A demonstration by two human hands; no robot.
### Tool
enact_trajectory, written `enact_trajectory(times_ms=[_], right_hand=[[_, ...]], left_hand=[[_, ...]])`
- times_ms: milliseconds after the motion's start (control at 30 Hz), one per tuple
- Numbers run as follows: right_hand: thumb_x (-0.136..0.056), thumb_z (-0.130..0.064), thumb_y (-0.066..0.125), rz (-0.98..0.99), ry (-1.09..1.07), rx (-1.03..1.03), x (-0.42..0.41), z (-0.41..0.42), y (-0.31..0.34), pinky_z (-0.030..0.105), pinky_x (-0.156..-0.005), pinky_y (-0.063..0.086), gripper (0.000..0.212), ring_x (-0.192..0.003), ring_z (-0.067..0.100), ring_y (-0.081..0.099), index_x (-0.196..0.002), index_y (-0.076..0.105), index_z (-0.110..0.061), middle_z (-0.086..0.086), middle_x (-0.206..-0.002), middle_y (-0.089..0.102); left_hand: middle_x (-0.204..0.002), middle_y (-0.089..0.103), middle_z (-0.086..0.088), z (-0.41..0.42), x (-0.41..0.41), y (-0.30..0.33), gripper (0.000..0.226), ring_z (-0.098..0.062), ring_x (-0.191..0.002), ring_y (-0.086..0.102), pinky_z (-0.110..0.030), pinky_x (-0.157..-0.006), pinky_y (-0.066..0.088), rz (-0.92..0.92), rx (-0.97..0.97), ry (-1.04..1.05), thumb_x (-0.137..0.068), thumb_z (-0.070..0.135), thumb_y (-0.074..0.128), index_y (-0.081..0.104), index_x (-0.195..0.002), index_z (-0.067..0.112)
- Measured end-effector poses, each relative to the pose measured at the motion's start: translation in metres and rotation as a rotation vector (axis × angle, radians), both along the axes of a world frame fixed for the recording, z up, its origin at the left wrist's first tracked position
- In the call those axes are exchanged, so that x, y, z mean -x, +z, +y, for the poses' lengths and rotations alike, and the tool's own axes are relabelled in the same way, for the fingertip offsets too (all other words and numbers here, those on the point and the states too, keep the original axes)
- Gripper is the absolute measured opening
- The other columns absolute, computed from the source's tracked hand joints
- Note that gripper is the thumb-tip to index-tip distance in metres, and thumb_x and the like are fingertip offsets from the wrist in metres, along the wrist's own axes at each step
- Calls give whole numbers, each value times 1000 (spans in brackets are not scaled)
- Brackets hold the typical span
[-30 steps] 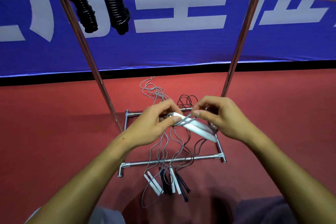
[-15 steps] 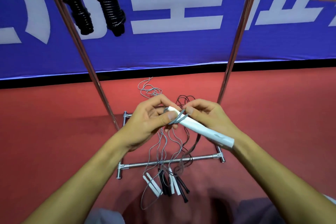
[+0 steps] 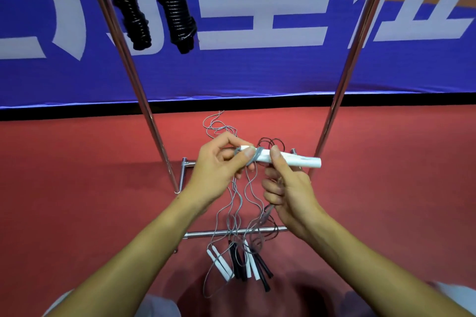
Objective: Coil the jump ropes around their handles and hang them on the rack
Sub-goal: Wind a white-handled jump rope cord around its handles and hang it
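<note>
Two coiled black ropes [image 3: 154, 5] hang at upper left on the rack [image 3: 134, 80]. The left hand [image 3: 219, 167] curls its fingers, pinching the grey rope [image 3: 253, 156] against the white handles [image 3: 291, 159]. The right hand [image 3: 288, 188] grips those handles, thumb on top, fingers curled beneath. Loose ropes [image 3: 239, 262] lie on the red floor [image 3: 77, 175].

Left hand [image 3: 219, 170] pinches grey rope [image 3: 242, 195] against the white handles [image 3: 291, 159]; right hand [image 3: 288, 193] grips them. Two coiled black ropes [image 3: 177, 5] hang from the rack [image 3: 144, 100]. More handles [image 3: 239, 262] lie on the floor [image 3: 77, 188].
</note>
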State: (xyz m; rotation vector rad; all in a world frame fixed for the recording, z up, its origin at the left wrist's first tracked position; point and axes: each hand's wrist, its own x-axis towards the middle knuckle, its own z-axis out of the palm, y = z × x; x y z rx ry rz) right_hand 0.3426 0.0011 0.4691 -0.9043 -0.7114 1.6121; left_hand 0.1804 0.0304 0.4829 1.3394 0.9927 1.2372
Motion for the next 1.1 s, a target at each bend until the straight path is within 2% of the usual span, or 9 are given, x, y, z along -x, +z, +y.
enact_trajectory(times_ms=[133, 300, 367, 433, 633, 767, 867, 1000, 1100], right_hand=[[-82, -41, 79, 36, -56, 80, 4, -2, 3, 24, -45, 6, 20, -54, 7, 11, -84, 68, -25, -2, -77, 14], [-91, -35, 74, 9, -70, 68, -1, -5, 8, 26, -46, 6, 15, -55, 8, 10, -90, 69, -20, -3, -73, 14], [-93, -33, 73, 2, -70, 64, -3, -6, 10, 26, -46, 6, 15, -56, 9, 8, -89, 68, -19, -2, -74, 13], [-94, -31, 72, -5, -70, 62, -4, -7, 13, 25, -45, 7, 15, -57, 10, 8, -84, 70, -21, -1, -74, 12], [-95, -27, 72, -6, -124, 89, 0, -13, 15, 26, -46, 7, 26, -58, 11, 8, -71, 76, -23, 1, -76, 11], [-93, -33, 75, -36, -158, 122, 4, -16, 11, 28, -47, 7, 29, -57, 13, 8, -70, 72, -16, 2, -72, 12], [-90, -41, 77, -120, -170, 134, 6, -17, 7, 29, -48, 9, 35, -57, 14, 10, -68, 71, -15, 1, -67, 19], [-91, -46, 74, -266, -179, 108, 5, -16, 9, 23, -42, 17, 40, -49, 10, 17, -89, 65, -7, -4, -59, 26], [-95, -51, 68, -322, -116, 50, 4, -14, 13, 24, -45, 17, 43, -49, 10, 20, -90, 65, -8, -2, -60, 33]], left_hand=[[-76, 72, -21, -2, -5, 0, 27, -25, -70, 66, -33, -58, 48, 39, -49, 20, -93, 20, 74, 65, -100, -5], [-80, 75, -18, -3, -2, 3, 11, -36, -72, 67, -42, -63, 51, 104, -94, -35, -98, 10, 73, 67, -101, 1], [-81, 76, -18, -5, 0, 6, 10, -31, -71, 68, -41, -64, 53, 119, -99, -82, -98, 7, 72, 66, -102, 1], [-82, 76, -19, -5, 2, 9, 12, -23, -69, 68, -37, -64, 55, 114, -91, -120, -96, 5, 73, 65, -102, -1], [-83, 75, -23, -6, -3, 5, 22, -26, -70, 65, -37, -64, 57, 80, -15, -125, -94, 2, 74, 61, -111, 0], [-87, 73, -21, -4, -2, 3, 31, -30, -73, 62, -38, -65, 60, 107, 2, -227, -98, 2, 70, 67, -128, 10], [-83, 72, -23, -3, 0, 3, 31, -25, -64, 61, -37, -60, 58, 175, -37, -219, -98, 2, 70, 73, -127, 10], [-79, 75, -17, -5, 1, 5, 30, -21, -63, 58, -34, -56, 55, 206, -47, -193, -97, 2, 72, 76, -123, 14], [-74, 75, -9, -3, 3, 7, 28, -16, -58, 56, -30, -53, 52, 192, -58, -155, -96, 2, 72, 77, -122, 12]])
